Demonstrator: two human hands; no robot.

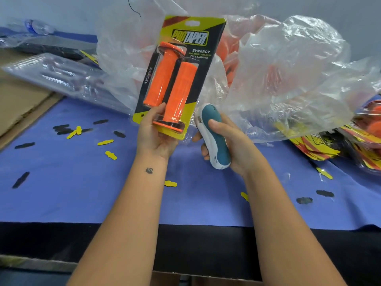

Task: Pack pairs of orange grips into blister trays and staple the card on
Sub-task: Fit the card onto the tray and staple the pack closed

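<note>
My left hand (155, 134) grips the bottom of a blister pack (214, 29), held upright above the table. Its yellow and black card carries a clear tray with two orange grips (168, 83) side by side. My right hand (231, 141) holds a teal and white stapler (214, 139) just right of the pack's lower corner, thumb on top, its nose pointing up towards the pack's edge. Whether the stapler touches the card cannot be seen.
A big clear plastic bag (288, 75) with loose orange grips lies behind and to the right. Empty blister trays (61, 77) are stacked at the left, printed cards (338, 145) at the right. Yellow and black card punch-outs (105, 142) litter the blue cloth (82, 193).
</note>
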